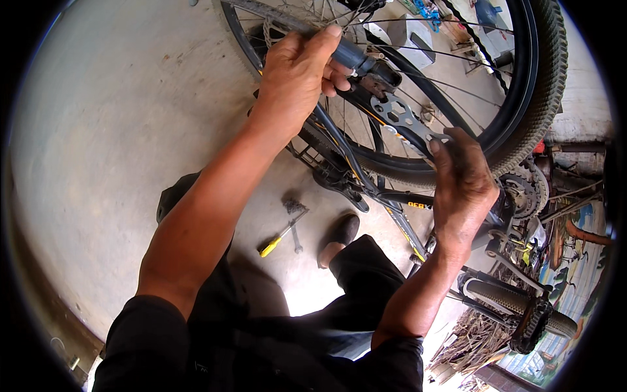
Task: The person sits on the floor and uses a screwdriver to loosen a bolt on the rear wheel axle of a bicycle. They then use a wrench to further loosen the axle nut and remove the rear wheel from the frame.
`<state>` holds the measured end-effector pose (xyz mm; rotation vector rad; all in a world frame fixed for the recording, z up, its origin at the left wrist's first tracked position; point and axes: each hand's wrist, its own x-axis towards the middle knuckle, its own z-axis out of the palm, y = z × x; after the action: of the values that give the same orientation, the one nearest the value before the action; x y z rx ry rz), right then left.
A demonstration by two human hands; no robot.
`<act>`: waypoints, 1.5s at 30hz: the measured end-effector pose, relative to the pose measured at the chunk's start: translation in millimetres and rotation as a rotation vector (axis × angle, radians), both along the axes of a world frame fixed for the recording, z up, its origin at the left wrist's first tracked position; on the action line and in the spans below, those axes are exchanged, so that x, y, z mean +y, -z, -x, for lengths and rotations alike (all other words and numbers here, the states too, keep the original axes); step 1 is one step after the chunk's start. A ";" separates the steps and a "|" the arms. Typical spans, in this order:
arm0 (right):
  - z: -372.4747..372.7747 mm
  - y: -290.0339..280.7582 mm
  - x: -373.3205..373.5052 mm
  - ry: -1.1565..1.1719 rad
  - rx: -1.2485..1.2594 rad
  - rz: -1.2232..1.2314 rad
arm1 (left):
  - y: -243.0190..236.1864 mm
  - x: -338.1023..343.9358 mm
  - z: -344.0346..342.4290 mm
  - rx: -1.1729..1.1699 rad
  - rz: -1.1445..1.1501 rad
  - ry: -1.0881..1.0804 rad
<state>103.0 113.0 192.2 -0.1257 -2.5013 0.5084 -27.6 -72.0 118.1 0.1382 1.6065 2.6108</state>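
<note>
My left hand is wrapped round a dark grey tube near the rear of the view. At the tube's right end is a dark, worn bracket. My right hand grips the end of a flat silver multi-hole wrench. The wrench's far end lies against or just under the bracket; exact contact is hard to make out. Behind both hands are the large spoked wheel and black frame of a bicycle.
On the concrete floor below lie a yellow-handled screwdriver and a spanner. A chainring and another tyre are at the right. A heap of sticks sits by a picture-covered sheet. A grey box stands beyond the spokes.
</note>
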 end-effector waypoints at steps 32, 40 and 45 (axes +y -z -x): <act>-4.8 -1.4 -3.8 0.010 -0.025 -0.040 | 2.9 -0.9 1.6 0.009 -0.023 0.017; -1.2 -2.3 -13.1 -0.014 0.069 0.066 | 16.2 -1.9 8.3 0.045 0.005 -0.007; 16.4 -8.8 -15.8 -0.054 0.194 -0.127 | 19.6 -2.3 10.3 0.044 0.016 -0.001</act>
<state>86.6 97.2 201.0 0.0390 -2.3435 0.3634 -37.9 -74.3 98.5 0.1956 1.6408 2.6135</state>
